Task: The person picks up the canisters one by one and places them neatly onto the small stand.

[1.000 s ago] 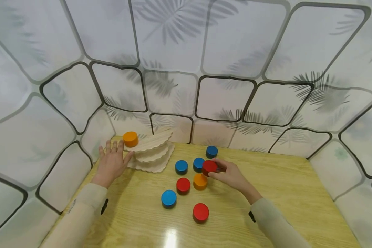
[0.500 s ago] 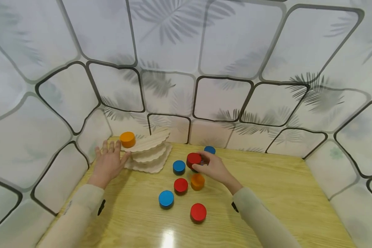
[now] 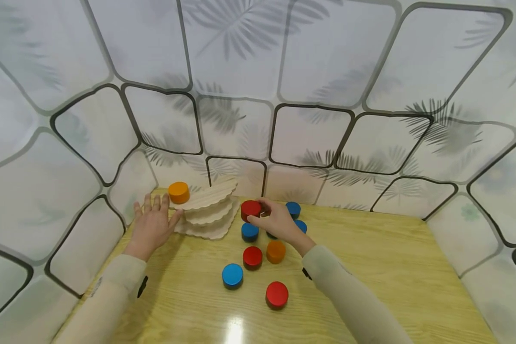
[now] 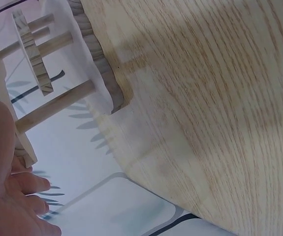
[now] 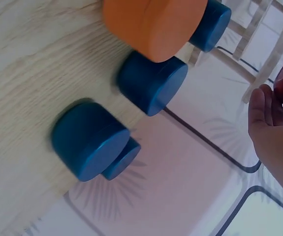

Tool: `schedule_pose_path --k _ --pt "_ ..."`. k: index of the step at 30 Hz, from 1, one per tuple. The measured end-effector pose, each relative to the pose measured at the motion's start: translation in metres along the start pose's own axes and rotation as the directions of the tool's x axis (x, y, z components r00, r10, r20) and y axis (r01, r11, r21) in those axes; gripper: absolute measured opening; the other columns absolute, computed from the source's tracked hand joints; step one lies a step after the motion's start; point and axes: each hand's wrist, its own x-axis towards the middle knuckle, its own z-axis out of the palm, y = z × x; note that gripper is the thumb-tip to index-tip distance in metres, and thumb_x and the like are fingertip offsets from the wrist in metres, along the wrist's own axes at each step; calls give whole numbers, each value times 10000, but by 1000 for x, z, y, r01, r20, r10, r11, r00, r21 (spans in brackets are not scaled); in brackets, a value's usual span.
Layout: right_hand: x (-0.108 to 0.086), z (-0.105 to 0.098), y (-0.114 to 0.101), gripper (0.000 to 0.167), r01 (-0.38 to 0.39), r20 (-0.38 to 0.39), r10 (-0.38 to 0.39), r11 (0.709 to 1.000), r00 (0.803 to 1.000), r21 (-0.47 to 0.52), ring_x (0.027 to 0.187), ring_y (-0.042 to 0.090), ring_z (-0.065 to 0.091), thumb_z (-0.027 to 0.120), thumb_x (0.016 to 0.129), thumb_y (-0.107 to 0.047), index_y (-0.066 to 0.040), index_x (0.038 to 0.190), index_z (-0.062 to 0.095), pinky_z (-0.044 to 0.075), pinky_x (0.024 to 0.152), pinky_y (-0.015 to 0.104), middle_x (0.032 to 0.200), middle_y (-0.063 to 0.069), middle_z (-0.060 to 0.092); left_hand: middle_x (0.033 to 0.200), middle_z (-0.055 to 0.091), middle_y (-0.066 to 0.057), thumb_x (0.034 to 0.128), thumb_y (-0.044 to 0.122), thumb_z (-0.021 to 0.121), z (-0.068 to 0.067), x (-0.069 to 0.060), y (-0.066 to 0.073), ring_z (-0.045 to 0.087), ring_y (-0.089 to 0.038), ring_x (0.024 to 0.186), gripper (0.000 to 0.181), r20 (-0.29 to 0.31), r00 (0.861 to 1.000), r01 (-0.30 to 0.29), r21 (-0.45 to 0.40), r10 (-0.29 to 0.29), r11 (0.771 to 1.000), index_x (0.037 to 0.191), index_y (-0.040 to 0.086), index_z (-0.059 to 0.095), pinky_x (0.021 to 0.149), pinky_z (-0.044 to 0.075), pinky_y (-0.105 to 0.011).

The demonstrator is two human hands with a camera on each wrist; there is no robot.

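Right hand (image 3: 279, 223): thumb and fingers clamped on the sides of the red cylinder (image 3: 249, 210) near mid-frame, presumably leaving its base free. Left hand (image 3: 152, 230), left of centre: fingers apart beside the tiered stand (image 3: 208, 197) (likely to steady it). The orange cylinder (image 3: 178, 192) sits on the top tier, upper left of mid-frame.

Red cylinder (image 3: 251, 210) in right grip (image 3: 277, 221): smooth, glossy. Blue cylinders (image 5: 90, 140) near right grip: smooth, soft sheen. Tiered stand (image 3: 208, 215) beside left grip (image 3: 152, 229): pale wood, matt (edges grained). Bench (image 3: 395, 258): wood-grained, glossy.
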Motion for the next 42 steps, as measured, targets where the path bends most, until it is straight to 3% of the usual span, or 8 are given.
schedule_pose_path --k 10,25,32,42 --pt "18 15 -16 469 10 14 -10 1000 1000 28 1038 204 648 792 947 -280 -100 1355 645 556 930 331 1216 55 733 1590 333 -433 1135 462 413 0 0 0 209 -629 1526 743 -19 1000 -5 7 5 1000 1587 -121 324 1183 148 -823" --pt "50 43 -35 496 54 25 -55 998 998 30 1016 183 649 790 958 -279 -96 1388 624 565 838 278 1250 58 716 1612 312 -418 1138 471 400 -4 0 2 205 -610 1539 746 9 1000 9 23 -10 1000 1603 -104 305 1193 138 -815" --pt "60 54 -40 498 56 9 -56 997 998 56 1051 238 667 789 950 -283 -96 1384 630 575 843 304 1232 66 730 1619 306 -410 1141 480 380 -2 2 4 192 -603 1548 749 23 1000 16 27 -16 1000 1607 -101 298 1202 126 -809" --pt "70 70 -55 456 61 -6 -61 998 998 9 1017 231 689 789 947 -232 -42 1336 644 591 875 301 1228 123 729 1610 335 -404 1137 489 384 -3 1 4 216 -595 1547 749 13 999 35 33 -35 999 1601 -95 320 1210 140 -797"
